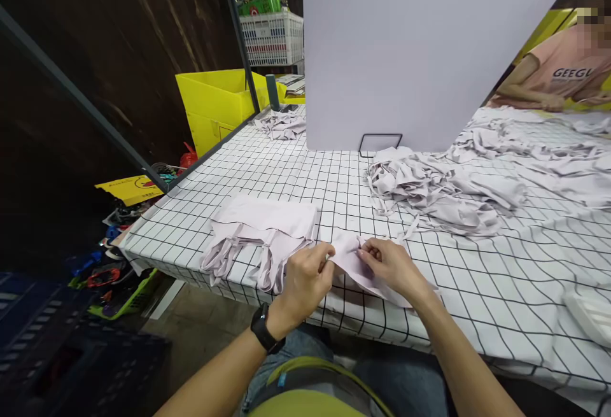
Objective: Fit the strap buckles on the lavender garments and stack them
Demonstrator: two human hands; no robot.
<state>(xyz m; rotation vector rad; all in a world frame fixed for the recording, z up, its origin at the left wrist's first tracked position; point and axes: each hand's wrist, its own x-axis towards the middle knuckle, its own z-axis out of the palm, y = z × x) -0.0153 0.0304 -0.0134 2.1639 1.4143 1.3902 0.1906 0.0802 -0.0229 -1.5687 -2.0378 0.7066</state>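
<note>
My L hand [305, 277] and R hand [389, 265] are pinched on a thin, pale-pink fabric piece [347, 263] near the front edge of a white, black-gridded tablecloth [258, 172]; prob. light, soft, floppy, best held by its edges. To L, a folded pale-pink fabric stack [272, 216]; beyond, a crumpled pale-pink fabric heap [415, 181], a flat whitish panel [396, 54], a yellow box [214, 102], a white plastic crate [270, 41].
</note>
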